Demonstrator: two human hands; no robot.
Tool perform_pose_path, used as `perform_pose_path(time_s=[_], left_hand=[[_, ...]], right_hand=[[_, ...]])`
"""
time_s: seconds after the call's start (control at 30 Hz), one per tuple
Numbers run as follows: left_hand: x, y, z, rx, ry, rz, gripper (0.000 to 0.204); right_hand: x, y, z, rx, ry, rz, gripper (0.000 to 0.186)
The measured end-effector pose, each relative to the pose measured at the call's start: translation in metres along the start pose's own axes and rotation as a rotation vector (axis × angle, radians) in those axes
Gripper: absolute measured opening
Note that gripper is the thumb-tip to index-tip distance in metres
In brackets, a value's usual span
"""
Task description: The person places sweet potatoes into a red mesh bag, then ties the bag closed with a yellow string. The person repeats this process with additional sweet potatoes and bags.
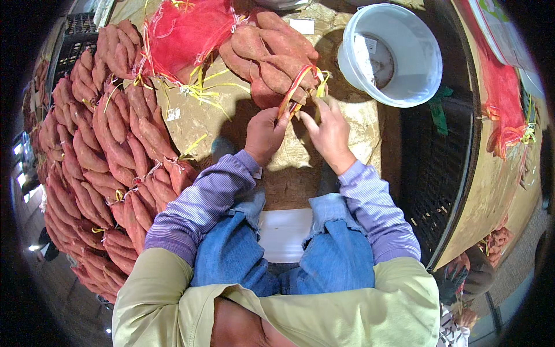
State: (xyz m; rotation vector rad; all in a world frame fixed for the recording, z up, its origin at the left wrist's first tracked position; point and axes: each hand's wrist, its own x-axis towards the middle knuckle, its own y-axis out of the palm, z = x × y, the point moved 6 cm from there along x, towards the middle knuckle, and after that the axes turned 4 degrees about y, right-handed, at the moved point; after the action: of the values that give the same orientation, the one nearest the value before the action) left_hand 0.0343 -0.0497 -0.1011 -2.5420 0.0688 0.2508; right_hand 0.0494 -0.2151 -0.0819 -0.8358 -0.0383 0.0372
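Left hand (267, 136) was nearly closed, pinching the red-and-yellow strap (295, 87) at the near end of my sweet-potato bundle (269, 55); right hand (330, 132) curled partway beside it, hold unclear. Best handling, I judged: firm pinch, strap untwisted, tension even.

I see ahead right: white bucket (419, 52) | my right: black crate (425, 185), green tape (439, 114), red net (509, 95) beyond | ahead: white paper slip (302, 26) | far left: dark basket (80, 24)
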Motion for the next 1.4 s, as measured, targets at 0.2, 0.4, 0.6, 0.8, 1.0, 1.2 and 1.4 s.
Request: perform_pose_path(time_s=[0.2,0.4,0.6,0.8,1.0,1.2,1.4], left_hand=[[0.001,-0.003,-0.005,0.002,-0.011,-0.032,0.024],[0.005,-0.013,0.003,0.006,-0.132,-0.054,0.024],[-0.002,-0.005,0.009,-0.070,-0.114,-0.067,0.025],[0.001,-0.004,0.006,-0.075,-0.080,-0.082,0.023],[0.004,0.002,-0.003,-0.056,-0.031,-0.086,0.018],[-0.002,0.012,0.001,0.061,-0.048,-0.022,0.017],[-0.004,0.011,-0.016,0.330,0.126,-0.054,0.022]], right_hand=[[0.024,0.040,-0.011,0.143,-0.029,-0.095,0.041],[-0.018,-0.051,-0.021,0.373,0.086,-0.033,0.028],[-0.054,-0.071,-0.055,1.168,0.605,0.018,0.028],[-0.074,-0.010,-0.062,1.351,1.159,0.269,0.039],[-0.050,0.013,-0.051,1.124,0.770,0.323,0.039],[-0.012,0.054,-0.074,0.730,0.537,0.163,0.047],[-0.017,0.068,-0.076,1.062,0.674,0.150,0.044]])
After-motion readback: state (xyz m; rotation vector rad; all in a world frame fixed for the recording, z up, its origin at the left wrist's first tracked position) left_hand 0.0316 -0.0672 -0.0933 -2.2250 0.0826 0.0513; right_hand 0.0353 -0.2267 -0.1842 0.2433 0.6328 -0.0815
